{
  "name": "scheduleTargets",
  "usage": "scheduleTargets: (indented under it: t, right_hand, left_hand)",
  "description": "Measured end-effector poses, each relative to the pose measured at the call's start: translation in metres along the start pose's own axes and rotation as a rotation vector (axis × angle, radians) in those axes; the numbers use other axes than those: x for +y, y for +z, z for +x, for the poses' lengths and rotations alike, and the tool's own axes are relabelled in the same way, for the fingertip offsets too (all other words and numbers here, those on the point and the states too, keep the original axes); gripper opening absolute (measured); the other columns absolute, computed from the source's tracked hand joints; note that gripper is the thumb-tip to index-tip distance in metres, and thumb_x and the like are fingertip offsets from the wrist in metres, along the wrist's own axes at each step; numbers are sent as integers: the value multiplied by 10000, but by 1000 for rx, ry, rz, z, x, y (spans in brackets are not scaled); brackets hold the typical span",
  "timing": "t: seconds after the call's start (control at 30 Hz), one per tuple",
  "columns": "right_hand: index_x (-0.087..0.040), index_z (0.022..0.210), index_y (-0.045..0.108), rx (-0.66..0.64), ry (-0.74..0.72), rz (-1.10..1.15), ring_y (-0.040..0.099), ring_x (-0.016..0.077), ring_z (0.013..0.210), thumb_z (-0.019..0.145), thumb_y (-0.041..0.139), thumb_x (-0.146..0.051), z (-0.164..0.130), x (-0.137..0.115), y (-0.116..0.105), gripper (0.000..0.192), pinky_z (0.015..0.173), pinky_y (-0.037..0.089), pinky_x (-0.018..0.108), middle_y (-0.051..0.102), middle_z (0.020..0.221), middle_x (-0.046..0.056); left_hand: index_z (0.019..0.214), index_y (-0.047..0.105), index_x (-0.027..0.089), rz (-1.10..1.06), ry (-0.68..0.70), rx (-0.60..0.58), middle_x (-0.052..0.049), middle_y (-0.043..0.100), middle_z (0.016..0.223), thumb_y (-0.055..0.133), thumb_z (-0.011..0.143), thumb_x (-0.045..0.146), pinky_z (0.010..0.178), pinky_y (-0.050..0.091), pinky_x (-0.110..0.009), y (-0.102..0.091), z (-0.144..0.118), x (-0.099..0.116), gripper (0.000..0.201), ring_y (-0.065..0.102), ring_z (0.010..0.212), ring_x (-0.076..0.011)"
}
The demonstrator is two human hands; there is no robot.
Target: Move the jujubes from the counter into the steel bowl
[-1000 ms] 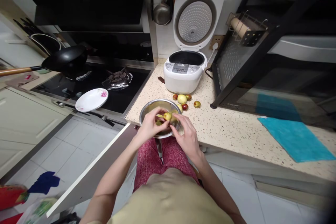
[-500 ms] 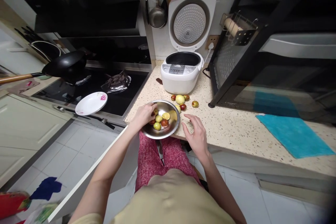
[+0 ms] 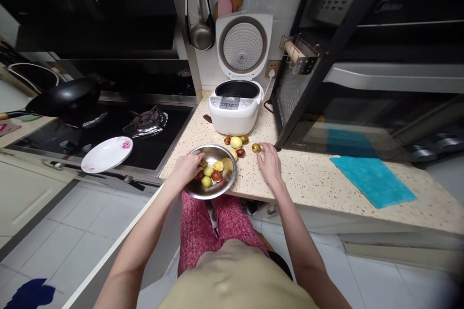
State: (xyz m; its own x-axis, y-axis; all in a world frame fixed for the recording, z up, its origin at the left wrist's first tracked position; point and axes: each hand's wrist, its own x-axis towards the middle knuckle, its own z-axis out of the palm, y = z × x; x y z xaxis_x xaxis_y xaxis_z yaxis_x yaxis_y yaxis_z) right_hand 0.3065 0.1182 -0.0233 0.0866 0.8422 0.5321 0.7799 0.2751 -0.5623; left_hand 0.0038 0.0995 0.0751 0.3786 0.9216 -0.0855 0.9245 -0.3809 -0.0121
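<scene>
Your left hand (image 3: 186, 169) rests on the near rim of the steel bowl (image 3: 227, 183), fingers curled among the fruit (image 3: 212, 174) inside, steadying it at the counter (image 3: 311, 178) edge; whether it grips a piece, you cannot tell. Your right hand (image 3: 270, 164) lies open, fingertips beside the loose fruit (image 3: 255, 147) on the counter. The open rice cooker (image 3: 235, 113) stands just behind that cluster, the oven door (image 3: 308, 101) close on the right.

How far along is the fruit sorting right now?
Several fruits already lie in the steel bowl, where the left hand rests. The right hand reaches a loose fruit on the counter; about five remain beside the rice cooker.
</scene>
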Motion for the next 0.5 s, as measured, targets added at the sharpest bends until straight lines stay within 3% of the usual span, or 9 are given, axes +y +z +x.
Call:
scheduleTargets:
  t: [0.17, 0.3, 0.4, 0.5]
  right_hand:
    - [-168, 1288, 659, -99, 4, -73, 618, 322, 1130, 944, 463, -163, 18, 10, 11, 397, 1002, 522, 489, 667, 1218, 173]
    - [-166, 1254, 688, -161, 19, -131, 623, 322, 1071, 965, 469, -189, 22, 9, 14, 364, 955, 521, 471, 684, 1133, 173]
    - [-167, 1198, 697, -177, 22, -163, 621, 318, 1031, 949, 501, -183, 21, 7, 13, 317, 918, 519, 450, 684, 1084, 164]
    - [-181, 1123, 694, -182, 5, -159, 614, 316, 990, 919, 531, -175, 19, 7, 10, 261, 884, 518, 443, 676, 1030, 145]
  left_hand:
    - [1154, 665, 227, -115, -33, 107, -87, 716, 1210, 616, 989, 290, 825, 577, -350, 6, -27, 1, 183, 728, 1055, -281]
    - [1214, 657, 224, -337, -10, 371, -103, 683, 1310, 589, 1009, 342, 1048, 547, -433, 23, -43, -6, 246, 679, 1202, -289]
    - [1313, 633, 208, -438, -121, 530, -137, 607, 1452, 601, 1002, 394, 1149, 488, -491, 40, -45, -13, 364, 594, 1355, -319]
    - [1397, 601, 186, -526, -220, 528, -170, 546, 1534, 636, 977, 449, 1188, 454, -529, 54, -42, -16, 497, 553, 1415, -346]
